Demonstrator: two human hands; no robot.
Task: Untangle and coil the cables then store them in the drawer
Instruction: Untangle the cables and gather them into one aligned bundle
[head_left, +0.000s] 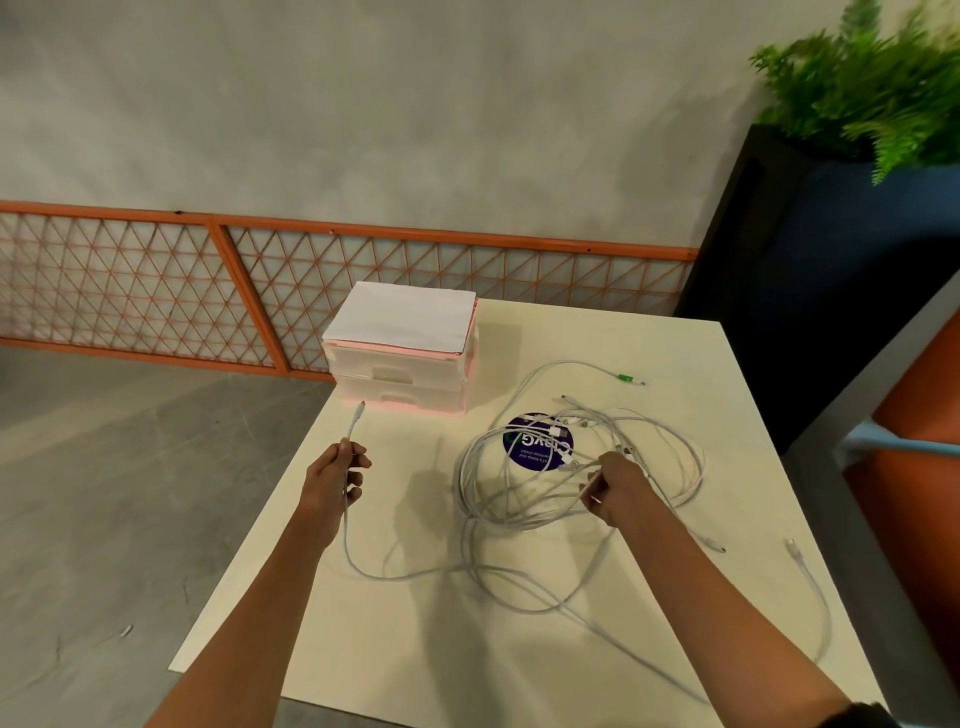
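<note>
A tangle of white cables (524, 483) lies on the white table (415, 649), partly over a round purple sticker (537, 441). My left hand (335, 480) grips one white cable near its plug end (357, 415), which points up toward the drawer unit. That cable runs down past my wrist and curves right into the tangle. My right hand (615, 491) pinches a strand at the right side of the pile. A white drawer unit (402, 364) with two shut drawers stands at the table's far left corner.
A green-tipped cable end (623, 378) lies beyond the pile. Another loose cable (810, 577) trails along the table's right edge. A dark planter with a green plant (831, 208) stands at the right. An orange lattice fence (208, 291) lines the wall; grey floor is at left.
</note>
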